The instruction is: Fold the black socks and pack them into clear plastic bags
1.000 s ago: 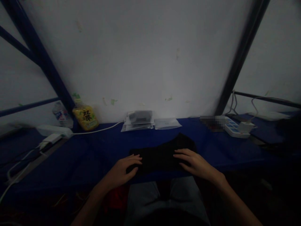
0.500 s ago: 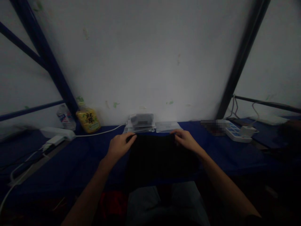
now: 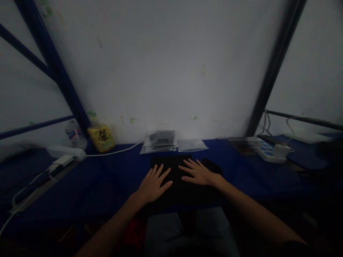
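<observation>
Blue table — both hands lie splayed on black cloth.

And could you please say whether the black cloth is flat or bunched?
Flat: the black cloth lies low on the table under the open left hand and right hand. Whether folded, it's too dark to tell.

Two hands, one black cloth, two bottles
</observation>
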A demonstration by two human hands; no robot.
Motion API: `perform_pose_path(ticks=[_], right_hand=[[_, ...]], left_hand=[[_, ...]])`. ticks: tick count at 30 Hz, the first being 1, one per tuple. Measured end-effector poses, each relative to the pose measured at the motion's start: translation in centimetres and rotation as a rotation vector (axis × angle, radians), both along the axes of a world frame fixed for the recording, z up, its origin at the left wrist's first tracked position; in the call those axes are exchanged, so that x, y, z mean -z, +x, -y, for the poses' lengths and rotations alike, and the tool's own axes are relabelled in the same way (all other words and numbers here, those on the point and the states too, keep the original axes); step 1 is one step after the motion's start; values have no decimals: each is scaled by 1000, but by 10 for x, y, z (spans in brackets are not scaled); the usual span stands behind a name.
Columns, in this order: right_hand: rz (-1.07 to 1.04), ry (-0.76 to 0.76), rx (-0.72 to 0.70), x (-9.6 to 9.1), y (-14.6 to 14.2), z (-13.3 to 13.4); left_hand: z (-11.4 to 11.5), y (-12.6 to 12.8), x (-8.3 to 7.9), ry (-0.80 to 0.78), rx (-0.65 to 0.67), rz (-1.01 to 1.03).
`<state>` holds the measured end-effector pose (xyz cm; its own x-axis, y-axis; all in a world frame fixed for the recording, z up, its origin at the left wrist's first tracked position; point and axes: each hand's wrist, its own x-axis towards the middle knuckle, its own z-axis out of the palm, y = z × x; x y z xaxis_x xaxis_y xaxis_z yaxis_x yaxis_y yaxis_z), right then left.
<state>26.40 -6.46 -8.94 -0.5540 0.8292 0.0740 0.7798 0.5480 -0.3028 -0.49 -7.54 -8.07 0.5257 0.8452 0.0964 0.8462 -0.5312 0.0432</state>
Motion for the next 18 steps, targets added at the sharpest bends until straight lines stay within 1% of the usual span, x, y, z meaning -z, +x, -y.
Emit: perform_pose_path(ticks=[4, 6, 8, 10, 12, 14, 15, 16, 18], right_hand=[[9, -20, -9, -4, -7, -7], [16, -16, -25, -9, -9, -13], [44, -1, -55, -19, -12, -23], [66, 55, -58, -35, -18, -37], [36, 154, 26, -54, -29, -55], [-42, 251, 191, -68, -46, -71], [-79, 288, 274, -72, -55, -77], [-110, 320, 351, -73, -63, -82], [-154, 383, 463, -67, -76, -86]], left_hand=[[-10, -13, -9, -22, 9, -28], [-18, -20, -17, -65, 26, -60], [-30, -22, -32, -150, 62, -106], [-48, -16, -53, -217, 99, -120], [-70, 2, -75, -144, 79, -33], [-93, 29, -92, 29, 3, 131], [-103, 45, -96, 129, -71, 221], [-111, 60, -96, 222, -157, 309], [-122, 87, -88, 392, -325, 477]])
